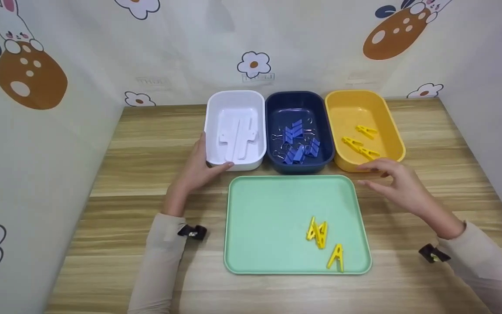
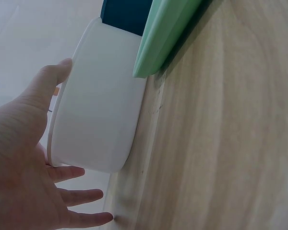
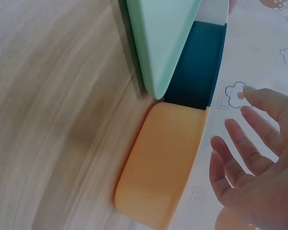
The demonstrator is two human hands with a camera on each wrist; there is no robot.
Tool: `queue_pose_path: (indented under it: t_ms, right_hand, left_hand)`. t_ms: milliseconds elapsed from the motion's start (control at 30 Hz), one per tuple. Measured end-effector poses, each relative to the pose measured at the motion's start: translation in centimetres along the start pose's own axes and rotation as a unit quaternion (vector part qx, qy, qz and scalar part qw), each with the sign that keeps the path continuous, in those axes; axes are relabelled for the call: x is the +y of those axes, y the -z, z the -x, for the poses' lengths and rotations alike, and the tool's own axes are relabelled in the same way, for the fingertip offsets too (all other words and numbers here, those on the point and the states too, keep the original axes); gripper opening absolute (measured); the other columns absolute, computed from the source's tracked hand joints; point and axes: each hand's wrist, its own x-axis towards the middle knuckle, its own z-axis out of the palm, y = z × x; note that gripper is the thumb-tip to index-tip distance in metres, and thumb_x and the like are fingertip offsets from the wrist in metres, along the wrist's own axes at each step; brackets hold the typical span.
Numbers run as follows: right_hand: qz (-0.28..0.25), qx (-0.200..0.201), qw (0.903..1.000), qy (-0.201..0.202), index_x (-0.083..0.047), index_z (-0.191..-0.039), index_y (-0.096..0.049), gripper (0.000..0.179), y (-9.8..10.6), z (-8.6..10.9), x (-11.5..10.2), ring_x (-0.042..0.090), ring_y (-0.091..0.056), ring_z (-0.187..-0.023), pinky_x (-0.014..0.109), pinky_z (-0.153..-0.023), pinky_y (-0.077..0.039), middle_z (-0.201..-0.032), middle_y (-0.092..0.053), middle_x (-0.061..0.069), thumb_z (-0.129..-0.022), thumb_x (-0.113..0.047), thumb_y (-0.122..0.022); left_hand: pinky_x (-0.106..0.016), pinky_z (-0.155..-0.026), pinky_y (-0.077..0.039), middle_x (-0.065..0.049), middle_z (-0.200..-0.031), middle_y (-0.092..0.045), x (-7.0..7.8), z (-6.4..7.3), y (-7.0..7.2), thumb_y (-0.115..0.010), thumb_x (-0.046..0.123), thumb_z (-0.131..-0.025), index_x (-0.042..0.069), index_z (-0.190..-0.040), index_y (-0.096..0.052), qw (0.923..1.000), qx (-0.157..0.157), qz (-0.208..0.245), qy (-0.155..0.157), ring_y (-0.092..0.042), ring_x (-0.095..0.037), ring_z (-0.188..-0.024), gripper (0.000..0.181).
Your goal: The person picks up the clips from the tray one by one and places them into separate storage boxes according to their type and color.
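My left hand [image 1: 199, 168] is at the near left corner of the white bin [image 1: 251, 165], thumb along its front rim and straight fingers down its left side. White flat pieces [image 1: 239, 138] with long stems lie in that bin. Beside the front edge of the yellow bin [image 1: 355, 113] hovers my right hand [image 1: 397, 181], fingers relaxed, thumb apart, nothing held. Inside the yellow bin are three yellow clothespins [image 1: 366, 131]. Three more yellow clothespins [image 1: 335, 257] lie on the right part of the green tray [image 1: 268, 218], two of them overlapping.
Between the white and yellow bins stands a navy bin [image 1: 301, 169] with several blue binder clips [image 1: 296, 129]. The bins form a row against the patterned back wall [image 1: 190, 56], with the tray close in front on the wooden table [image 1: 146, 152].
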Motion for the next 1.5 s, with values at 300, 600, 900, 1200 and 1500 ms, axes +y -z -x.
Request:
queue_pose_path:
  t_ms: [300,600,900,1200,1500]
  right_hand:
    - [-0.011,-0.049,0.9986,0.019,-0.006,-0.117,-0.078,0.031,-1.5,1.2,-0.4,0.025,-0.067,-0.098,0.033,-0.080,-0.058,-0.114,-0.078,0.006,-0.087,-0.001,-0.084]
    - [-0.056,-0.094,0.9911,0.075,-0.006,-0.113,-0.079,0.028,-3.5,2.1,-0.4,0.021,-0.068,-0.097,0.029,-0.081,-0.059,-0.110,-0.078,0.005,-0.086,-0.003,-0.086]
    - [-0.074,-0.157,0.9809,0.087,-0.009,-0.115,-0.079,0.025,-4.6,2.6,-0.7,0.023,-0.070,-0.106,0.031,-0.094,-0.059,-0.114,-0.077,0.005,-0.091,-0.012,-0.084]
    - [-0.084,-0.198,0.9732,0.081,-0.012,-0.116,-0.080,0.024,-5.4,2.6,-0.7,0.023,-0.068,-0.111,0.031,-0.101,-0.056,-0.117,-0.075,0.003,-0.092,-0.012,-0.082]
    - [-0.092,-0.221,0.9662,0.095,-0.017,-0.111,-0.082,0.021,-6.1,2.2,-0.7,0.021,-0.067,-0.110,0.033,-0.101,-0.055,-0.115,-0.076,0.000,-0.090,-0.014,-0.085]
  left_hand:
    - [-0.050,-0.130,-0.022,-0.022,-0.169,-0.029,0.0,0.1,0.0,-0.087,0.041,-0.087,0.003,-0.169,-0.005,0.9998,-0.008,-0.006,0.014,-0.031,-0.034,-0.155,0.121]
    - [-0.048,-0.129,-0.024,-0.023,-0.167,-0.031,-0.1,-0.1,-0.1,-0.087,0.035,-0.088,0.001,-0.168,-0.009,1.0000,-0.002,0.000,0.003,-0.033,-0.035,-0.152,0.117]
    - [-0.050,-0.129,-0.024,-0.020,-0.169,-0.030,0.0,0.0,-0.1,-0.087,0.038,-0.087,0.007,-0.170,-0.006,1.0000,-0.001,-0.001,-0.005,-0.033,-0.034,-0.154,0.120]
    - [-0.049,-0.130,-0.022,-0.017,-0.172,-0.027,0.0,-0.2,-0.1,-0.087,0.032,-0.088,0.012,-0.171,-0.007,0.9999,-0.001,0.006,-0.011,-0.030,-0.032,-0.157,0.117]
    - [-0.052,-0.129,-0.024,-0.019,-0.168,-0.032,-0.1,0.0,0.0,-0.087,0.038,-0.087,0.009,-0.170,-0.009,1.0000,-0.002,0.000,-0.005,-0.034,-0.033,-0.153,0.118]
